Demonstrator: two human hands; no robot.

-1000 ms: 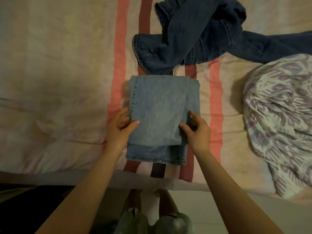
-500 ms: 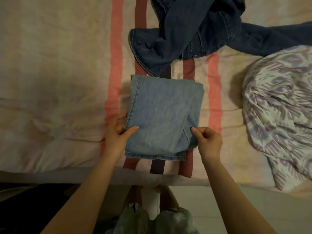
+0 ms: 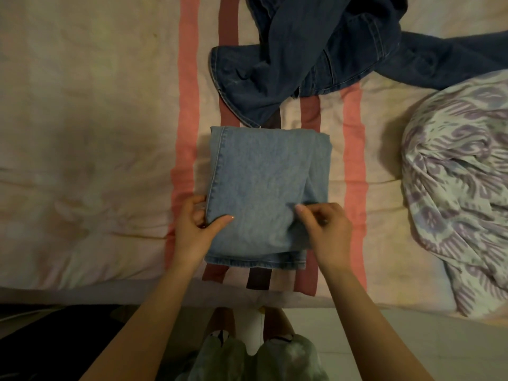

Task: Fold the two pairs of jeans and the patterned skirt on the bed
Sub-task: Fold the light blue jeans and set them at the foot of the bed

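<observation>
Head view: light-blue jeans (image 3: 261, 188) nearly folded.
Left hand (image 3: 196, 229) and right hand (image 3: 327, 232) are gripping it, fingers clamped; dark jeans (image 3: 316, 56) and patterned skirt (image 3: 456, 182) are lying unfolded.

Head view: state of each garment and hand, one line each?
Light blue denim jeans: folded into a compact rectangle, near bed edge.
Dark blue denim jeans: unfolded, crumpled heap.
Purple-patterned white skirt: unfolded, bunched.
Left hand: grips light jeans' left edge.
Right hand: pinches their right side.

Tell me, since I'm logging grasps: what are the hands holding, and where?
Both hold the folded light-blue jeans: left hand grips its left edge, right hand pinches the near right corner.
</observation>
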